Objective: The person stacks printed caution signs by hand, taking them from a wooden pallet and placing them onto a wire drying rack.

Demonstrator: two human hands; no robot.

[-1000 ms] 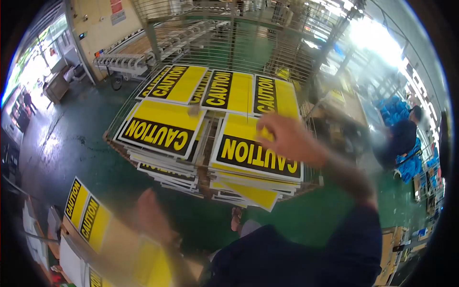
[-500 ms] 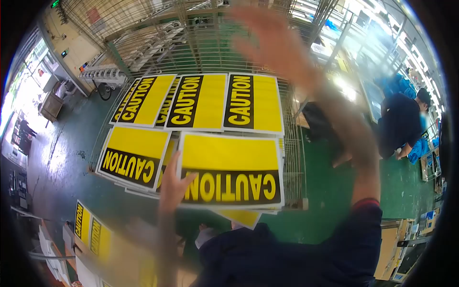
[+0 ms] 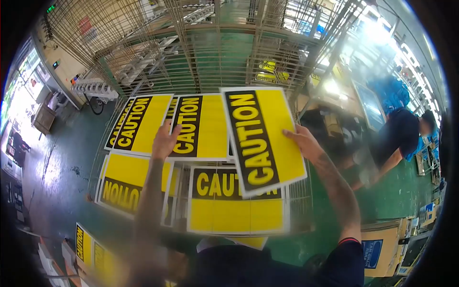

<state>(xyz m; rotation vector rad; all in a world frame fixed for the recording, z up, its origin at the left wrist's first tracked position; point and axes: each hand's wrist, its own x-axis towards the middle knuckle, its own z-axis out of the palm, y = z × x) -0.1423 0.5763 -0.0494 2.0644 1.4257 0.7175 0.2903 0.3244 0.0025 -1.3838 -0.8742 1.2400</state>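
My right hand (image 3: 306, 143) is closed on the right edge of a yellow and black caution sign (image 3: 265, 138), thumb on its face. This sign is tilted and overlaps the front right sign (image 3: 236, 210). My left hand (image 3: 165, 141) pinches the left edge of the middle caution sign (image 3: 208, 126) in the back row. To its left lies another caution sign (image 3: 149, 124), partly covering one beneath. Below my left forearm, a front left sign (image 3: 129, 174) has its lettering upside down. The signs rest on a wire rack (image 3: 299, 210).
Tall wire rack panels (image 3: 220, 60) stand behind the signs. More signs (image 3: 91, 248) lie at the lower left, and yellow ones (image 3: 272, 71) beyond the rack. A co-worker (image 3: 399, 134) bends forward on the right. A cardboard stack (image 3: 382, 244) stands at lower right.
My right hand has come down from its raised position and now grips a sign. My left hand has moved from the front right sign to the back row. The upside-down front right sign no longer shows.
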